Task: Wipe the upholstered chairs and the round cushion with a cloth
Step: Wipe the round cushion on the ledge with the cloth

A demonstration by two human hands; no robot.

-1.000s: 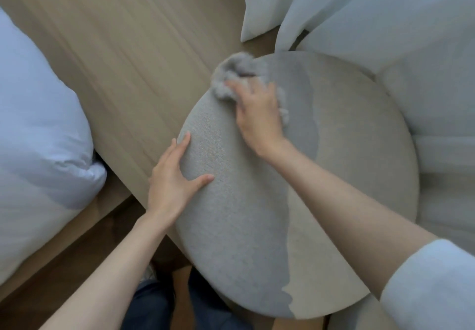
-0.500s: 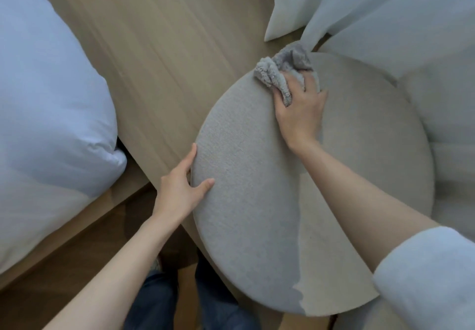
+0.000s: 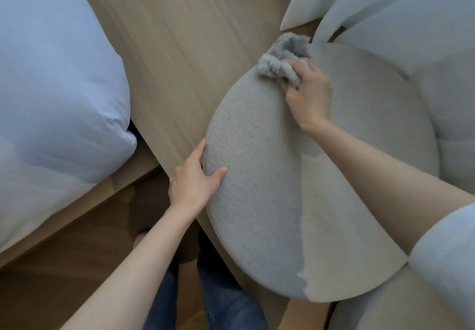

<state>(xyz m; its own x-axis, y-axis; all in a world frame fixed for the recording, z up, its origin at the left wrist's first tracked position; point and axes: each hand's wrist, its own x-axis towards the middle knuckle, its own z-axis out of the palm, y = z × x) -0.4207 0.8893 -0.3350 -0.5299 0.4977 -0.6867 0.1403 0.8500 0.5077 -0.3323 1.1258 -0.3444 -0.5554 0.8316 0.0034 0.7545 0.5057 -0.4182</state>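
Between tabletop (image 3: 195, 47) & pale chair (image 3: 449, 103), the round cushion (image 3: 295, 196) is gripped at its left rim by the left hand (image 3: 194, 184); at its far edge a grey cloth (image 3: 279, 59) is bunched, prob. pressed down, in the right hand (image 3: 309, 97).

1. Pale, straight-grained wooden tabletop (image 3: 185, 47): a white pillow corner (image 3: 305, 3) lies on its far right part.
2. Round grey-beige fabric cushion (image 3: 257, 201) overlaps the tabletop's right edge; contact unclear.
3. Light wooden bed rail (image 3: 123, 183) at left carries puffy white bedding (image 3: 51, 85), which bulges up to the tabletop's edge.
4. Brown wooden floor (image 3: 64, 265) below; blue-jeaned legs (image 3: 226, 304) stand there.
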